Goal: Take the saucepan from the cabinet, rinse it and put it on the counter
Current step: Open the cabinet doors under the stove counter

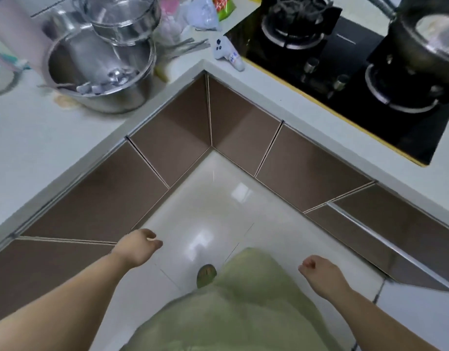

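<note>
I look down into the corner of an L-shaped white counter with brown cabinet doors below it, all shut. No saucepan shows outside a cabinet that I can tell apart as the task's one. My left hand hangs in front of the left cabinet doors, fingers loosely curled, holding nothing. My right hand hovers over the floor near the right-hand doors, fingers curled in, with nothing in it.
A large steel pot with a glass-lidded steamer stacked on it stands on the left counter. A black gas hob with a dark pot sits on the right. Bags and a small white bottle lie in the corner. Glossy floor tiles below.
</note>
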